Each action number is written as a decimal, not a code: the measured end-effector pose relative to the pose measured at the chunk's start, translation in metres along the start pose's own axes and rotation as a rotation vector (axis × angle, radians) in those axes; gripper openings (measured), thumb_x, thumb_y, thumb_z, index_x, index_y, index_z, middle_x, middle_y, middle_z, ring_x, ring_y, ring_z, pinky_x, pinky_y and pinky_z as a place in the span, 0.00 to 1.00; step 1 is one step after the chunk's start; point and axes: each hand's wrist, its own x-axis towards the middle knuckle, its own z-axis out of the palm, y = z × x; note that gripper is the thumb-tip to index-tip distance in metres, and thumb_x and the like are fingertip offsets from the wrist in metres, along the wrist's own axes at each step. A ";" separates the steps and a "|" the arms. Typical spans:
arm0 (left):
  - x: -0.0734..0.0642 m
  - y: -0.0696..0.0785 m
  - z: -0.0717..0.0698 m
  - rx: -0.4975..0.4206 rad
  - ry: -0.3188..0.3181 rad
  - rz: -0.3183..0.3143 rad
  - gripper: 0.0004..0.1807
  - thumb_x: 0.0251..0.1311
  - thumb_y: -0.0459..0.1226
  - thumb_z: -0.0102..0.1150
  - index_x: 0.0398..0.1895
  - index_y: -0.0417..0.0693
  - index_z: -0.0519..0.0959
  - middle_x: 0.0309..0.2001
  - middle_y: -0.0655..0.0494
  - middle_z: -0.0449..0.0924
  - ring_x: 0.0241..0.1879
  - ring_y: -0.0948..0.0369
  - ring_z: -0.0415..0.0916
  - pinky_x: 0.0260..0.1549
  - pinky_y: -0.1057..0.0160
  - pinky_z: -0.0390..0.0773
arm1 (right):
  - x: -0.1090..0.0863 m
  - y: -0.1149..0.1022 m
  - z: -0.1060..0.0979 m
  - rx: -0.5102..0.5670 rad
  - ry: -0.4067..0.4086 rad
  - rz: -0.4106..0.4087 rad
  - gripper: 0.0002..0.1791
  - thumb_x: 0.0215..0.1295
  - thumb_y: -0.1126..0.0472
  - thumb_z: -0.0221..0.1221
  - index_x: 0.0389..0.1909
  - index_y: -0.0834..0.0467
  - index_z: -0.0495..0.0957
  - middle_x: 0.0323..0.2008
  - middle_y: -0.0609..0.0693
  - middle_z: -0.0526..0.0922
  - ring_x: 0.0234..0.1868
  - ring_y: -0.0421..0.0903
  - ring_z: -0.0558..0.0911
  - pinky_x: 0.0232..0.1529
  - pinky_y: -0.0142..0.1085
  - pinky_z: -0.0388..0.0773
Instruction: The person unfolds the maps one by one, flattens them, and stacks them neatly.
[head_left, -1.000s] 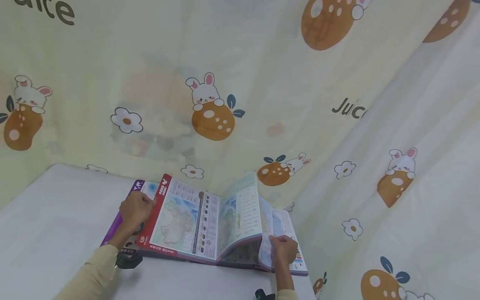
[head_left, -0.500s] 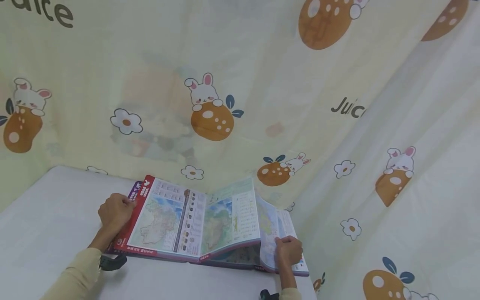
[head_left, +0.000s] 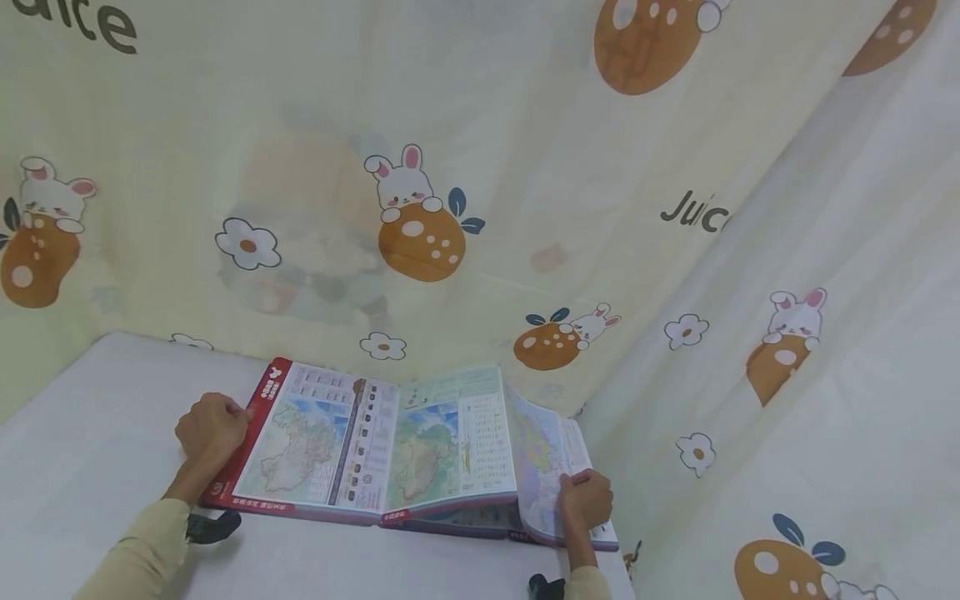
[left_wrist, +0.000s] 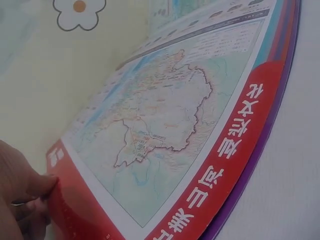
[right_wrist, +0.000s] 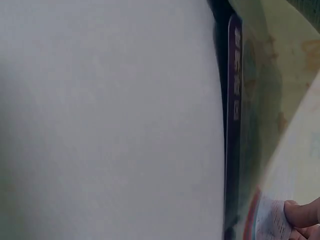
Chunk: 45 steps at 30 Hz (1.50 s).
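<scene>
An open map book (head_left: 300, 450) with a red border lies across the white table. Its red left edge is pinched between thumb and fingers of my left hand (head_left: 212, 429); in the left wrist view the thumb (left_wrist: 37, 182) lies over that edge. A middle map page (head_left: 442, 450) is raised and overhangs the pages below. To its right, a pale map page (head_left: 536, 454) curves up, and my right hand (head_left: 587, 500) grips its right edge. In the right wrist view, thumb and fingers (right_wrist: 302, 215) pinch the paper's corner.
A white table (head_left: 150, 367) bears the book, which reaches near the table's right edge. Behind and to the right hangs a curtain (head_left: 322, 100) printed with rabbits and flowers. A dark wrist strap (head_left: 213, 527) sits by the left sleeve.
My left hand has moved left, drawing the red-bordered page outward over the purple edge beneath. The raised middle page has flattened and widened. My right hand has shifted slightly right, still holding its page.
</scene>
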 end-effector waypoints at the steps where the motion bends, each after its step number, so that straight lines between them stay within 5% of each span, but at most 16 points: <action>1: 0.001 -0.001 0.000 0.003 0.007 0.003 0.16 0.71 0.36 0.66 0.44 0.24 0.83 0.40 0.27 0.88 0.30 0.42 0.82 0.35 0.47 0.78 | 0.002 0.000 0.000 -0.001 0.001 -0.005 0.11 0.56 0.65 0.74 0.22 0.66 0.82 0.30 0.68 0.89 0.31 0.69 0.85 0.26 0.49 0.68; 22: 0.004 -0.003 0.000 0.035 0.022 0.011 0.16 0.70 0.34 0.65 0.44 0.23 0.83 0.41 0.26 0.88 0.31 0.40 0.84 0.38 0.44 0.80 | 0.039 0.032 0.004 -0.102 0.065 0.061 0.06 0.55 0.68 0.66 0.26 0.69 0.83 0.32 0.70 0.88 0.35 0.70 0.84 0.30 0.53 0.70; 40: 0.007 -0.004 0.001 0.042 0.040 -0.006 0.16 0.69 0.34 0.67 0.40 0.23 0.82 0.37 0.26 0.87 0.31 0.40 0.83 0.36 0.46 0.77 | 0.047 0.044 0.013 -0.046 0.051 0.214 0.08 0.65 0.68 0.70 0.34 0.72 0.85 0.37 0.72 0.89 0.40 0.69 0.84 0.35 0.49 0.69; 45: 0.003 -0.008 0.003 0.047 0.081 0.018 0.15 0.68 0.34 0.67 0.39 0.23 0.82 0.36 0.26 0.87 0.30 0.41 0.82 0.35 0.46 0.76 | 0.042 0.044 0.016 -0.034 0.053 0.211 0.09 0.66 0.67 0.69 0.34 0.71 0.83 0.40 0.72 0.86 0.45 0.70 0.80 0.43 0.58 0.72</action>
